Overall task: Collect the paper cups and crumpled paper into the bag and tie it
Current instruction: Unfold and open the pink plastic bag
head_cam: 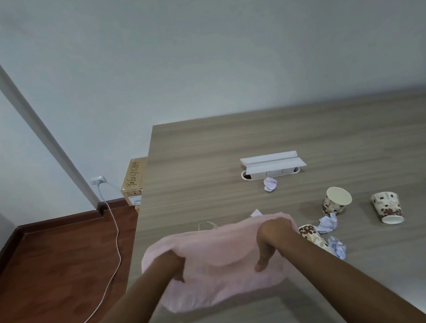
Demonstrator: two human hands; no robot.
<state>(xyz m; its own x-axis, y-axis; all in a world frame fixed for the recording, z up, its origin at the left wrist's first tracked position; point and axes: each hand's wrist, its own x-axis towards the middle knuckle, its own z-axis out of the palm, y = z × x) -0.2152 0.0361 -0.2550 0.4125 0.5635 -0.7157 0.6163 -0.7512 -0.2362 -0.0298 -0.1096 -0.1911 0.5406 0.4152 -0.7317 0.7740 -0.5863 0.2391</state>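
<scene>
A thin pink plastic bag (215, 274) hangs blurred above the near left part of the wooden table (206, 149). My left hand (175, 263) grips its left edge and my right hand (270, 240) grips its upper right edge, fingers curled over the film. To the right stand and lie three spotted paper cups: one tilted with its mouth up (337, 200), one on its side (388, 208), one lying partly behind my right forearm (311, 234). Crumpled paper balls lie near the socket box (270, 184), between the cups (327, 223), beside my forearm (338, 246), and one peeks over the bag (256, 212).
A white cable socket box (272, 166) with raised lids sits mid-table. Off the table's left edge are a cardboard box (133, 184), a wall outlet (98, 180) with a white cord running over the red-brown wood floor (51, 273). A thin rubber band (207, 224) lies behind the bag.
</scene>
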